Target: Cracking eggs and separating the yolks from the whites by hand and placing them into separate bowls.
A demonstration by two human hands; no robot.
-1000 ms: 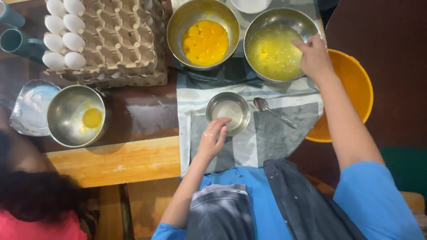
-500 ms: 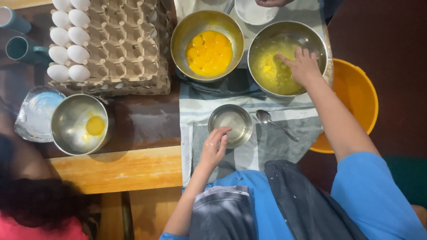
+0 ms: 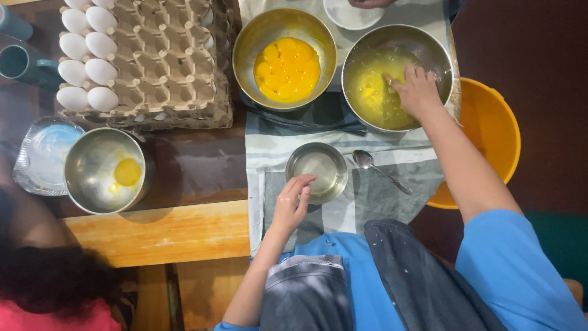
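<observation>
Whites bowl [image 3: 397, 76] ahead-right: my right hand [image 3: 416, 92] dips in, fingers loosely curled; left hand [image 3: 293, 205], open and empty, touches small bowl [image 3: 316, 173].

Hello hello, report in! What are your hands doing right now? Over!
Right hand dipped in the egg-white bowl. Left hand on the small bowl rim. Spoon lying beside it. Over.

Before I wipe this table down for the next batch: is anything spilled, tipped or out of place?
No spill or tipped bowl shows. One oddity: the right hand is dipped bare into the bowl of egg whites while the spoon lies unused on the striped cloth.
</observation>
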